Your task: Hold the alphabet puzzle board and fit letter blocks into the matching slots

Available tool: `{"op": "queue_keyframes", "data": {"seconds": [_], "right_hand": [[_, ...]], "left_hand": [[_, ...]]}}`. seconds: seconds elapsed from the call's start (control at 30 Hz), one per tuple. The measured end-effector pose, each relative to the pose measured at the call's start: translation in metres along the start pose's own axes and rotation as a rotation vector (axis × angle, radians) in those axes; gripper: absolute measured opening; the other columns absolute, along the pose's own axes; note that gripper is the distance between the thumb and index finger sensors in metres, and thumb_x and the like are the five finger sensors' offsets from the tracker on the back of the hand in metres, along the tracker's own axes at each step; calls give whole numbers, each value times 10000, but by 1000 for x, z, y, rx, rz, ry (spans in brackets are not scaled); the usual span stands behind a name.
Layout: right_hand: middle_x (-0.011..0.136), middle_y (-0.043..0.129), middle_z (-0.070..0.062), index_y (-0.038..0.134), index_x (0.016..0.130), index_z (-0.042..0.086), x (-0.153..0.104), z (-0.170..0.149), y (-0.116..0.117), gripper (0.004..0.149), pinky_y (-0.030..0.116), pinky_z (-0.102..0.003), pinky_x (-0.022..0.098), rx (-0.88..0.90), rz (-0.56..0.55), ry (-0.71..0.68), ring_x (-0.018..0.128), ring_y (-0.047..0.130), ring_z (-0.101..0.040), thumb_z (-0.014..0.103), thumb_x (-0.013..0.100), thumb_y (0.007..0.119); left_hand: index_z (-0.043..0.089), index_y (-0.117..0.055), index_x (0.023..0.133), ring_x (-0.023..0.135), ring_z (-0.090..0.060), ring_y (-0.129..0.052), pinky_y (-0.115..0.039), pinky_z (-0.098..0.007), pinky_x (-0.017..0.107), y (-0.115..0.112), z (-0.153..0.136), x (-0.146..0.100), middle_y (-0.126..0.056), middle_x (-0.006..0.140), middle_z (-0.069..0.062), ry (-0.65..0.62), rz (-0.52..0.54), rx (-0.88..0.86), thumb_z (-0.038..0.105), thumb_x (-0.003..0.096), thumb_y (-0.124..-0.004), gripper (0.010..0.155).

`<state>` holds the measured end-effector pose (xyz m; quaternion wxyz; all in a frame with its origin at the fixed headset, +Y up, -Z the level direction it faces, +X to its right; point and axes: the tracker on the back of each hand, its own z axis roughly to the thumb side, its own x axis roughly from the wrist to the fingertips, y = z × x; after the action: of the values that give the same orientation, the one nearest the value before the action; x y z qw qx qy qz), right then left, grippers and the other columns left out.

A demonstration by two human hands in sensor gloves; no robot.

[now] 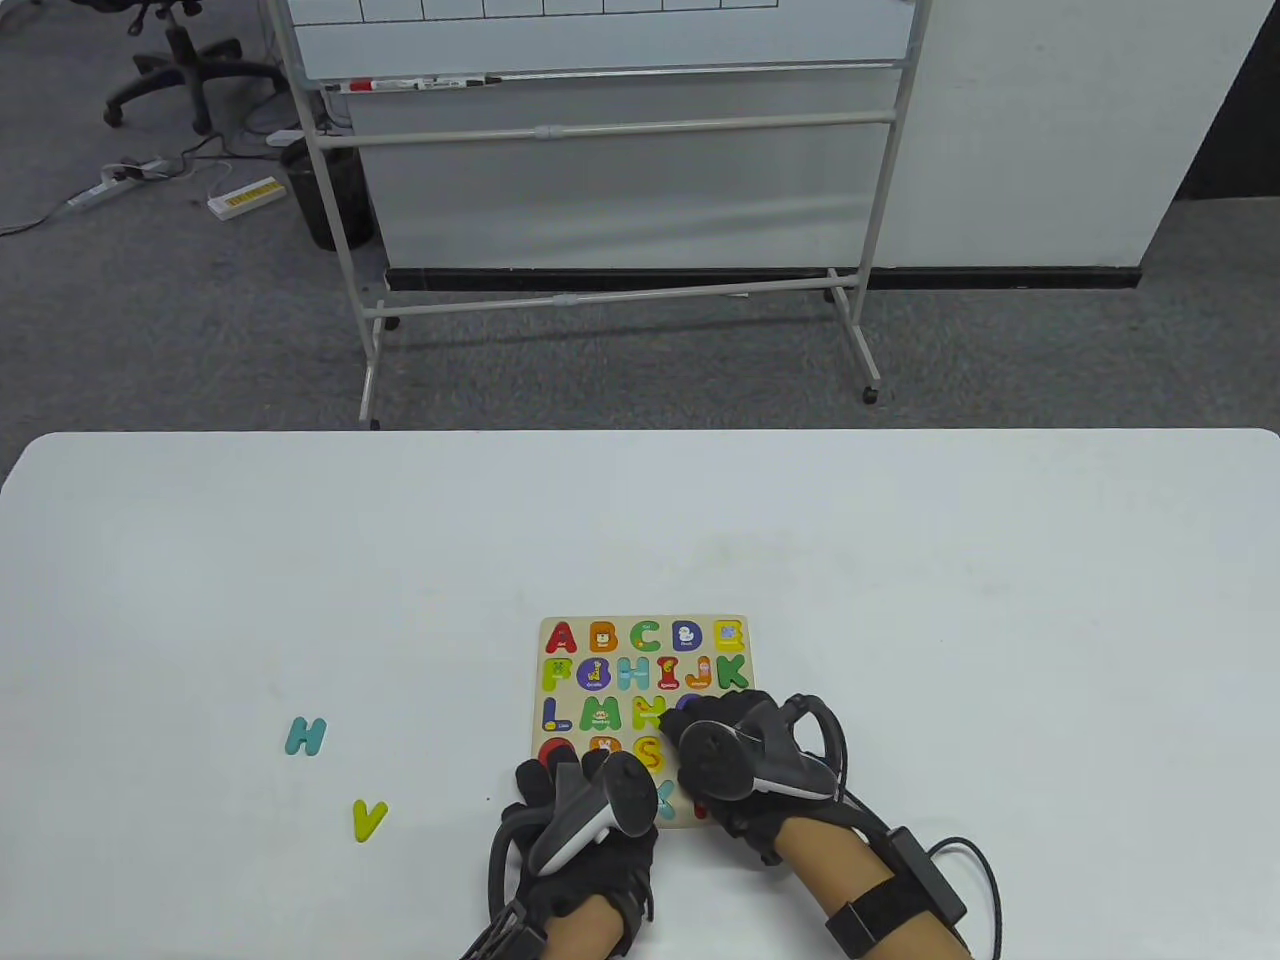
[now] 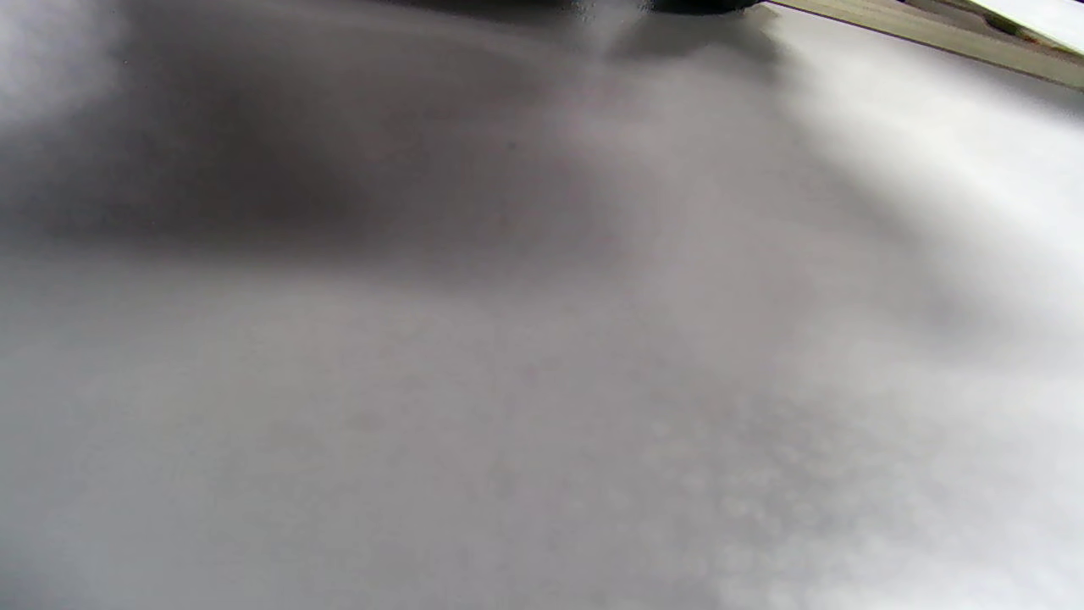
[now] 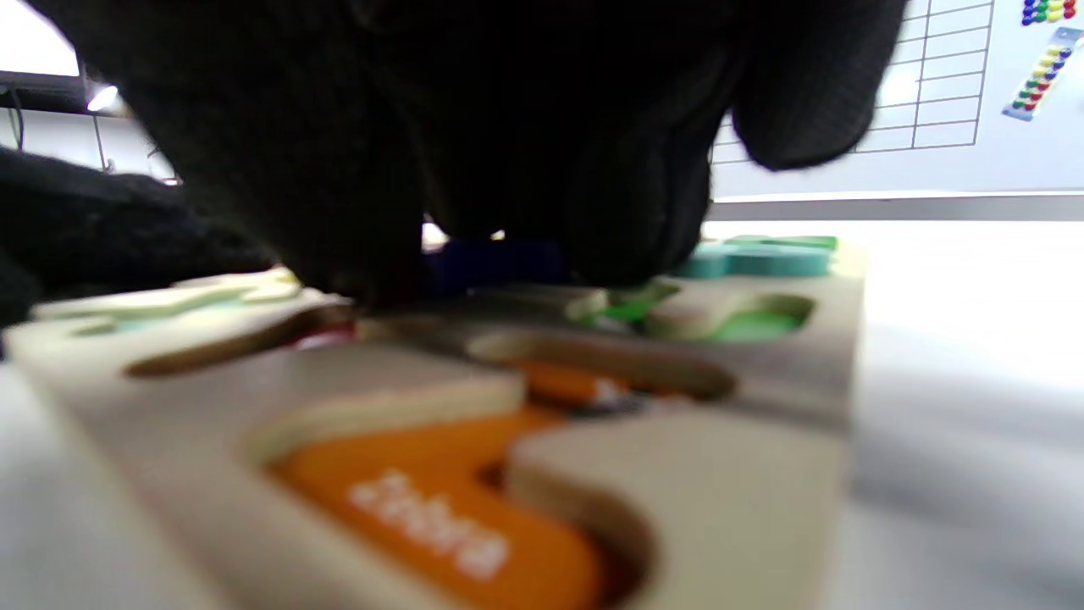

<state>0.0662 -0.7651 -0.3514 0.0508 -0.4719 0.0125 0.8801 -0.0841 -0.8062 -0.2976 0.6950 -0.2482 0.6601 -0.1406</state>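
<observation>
Table view shows the right hand (image 1: 745,760) at lower centre, fingers pressed down on a dark blue letter block (image 3: 495,258), probably seating it in its slot. The left hand (image 1: 585,815) rests on the puzzle board (image 1: 640,625)'s lower-left corner, fingers flat, likely steadying it. Letters H (image 1: 305,736) and V (image 1: 368,819) lie loose at lower left, well apart from the board.

A white table (image 1: 900,560) fills the near side. Beyond it lies grey carpet (image 1: 150,340), a wheeled whiteboard (image 1: 600,40), and an office chair (image 1: 185,50) far left.
</observation>
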Motion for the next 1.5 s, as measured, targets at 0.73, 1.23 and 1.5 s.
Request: {"op": "queue_keyframes", "data": {"seconds": [0.73, 1.23, 1.5], "right_hand": [[919, 942, -104, 961, 805, 180, -7, -4, 0, 423, 725, -572, 607, 4, -33, -44, 711, 1018, -319, 336, 412, 946], [1214, 290, -88, 324, 1151, 212, -44, -18, -3, 741, 285, -562, 760, 68, 165, -73, 1131, 255, -350, 505, 511, 556], [1198, 87, -95, 134, 1139, 199, -65, -24, 16, 761, 170, -545, 746, 96, 351, -89, 1110, 72, -341, 526, 516, 424]], "left_hand": [[20, -2, 1053, 919, -669, 29, -216, -763, 619, 0, 0, 0, 78, 1053, -347, 0, 0, 0, 497, 546, -469, 838], [19, 4, 1051, 917, -670, 35, -212, -763, 621, 0, 0, 0, 82, 1050, -348, 0, -7, -1, 497, 547, -467, 839], [19, 4, 1051, 918, -668, 33, -214, -762, 623, 0, 0, 0, 81, 1050, -348, 1, -10, 1, 498, 548, -468, 839]]}}
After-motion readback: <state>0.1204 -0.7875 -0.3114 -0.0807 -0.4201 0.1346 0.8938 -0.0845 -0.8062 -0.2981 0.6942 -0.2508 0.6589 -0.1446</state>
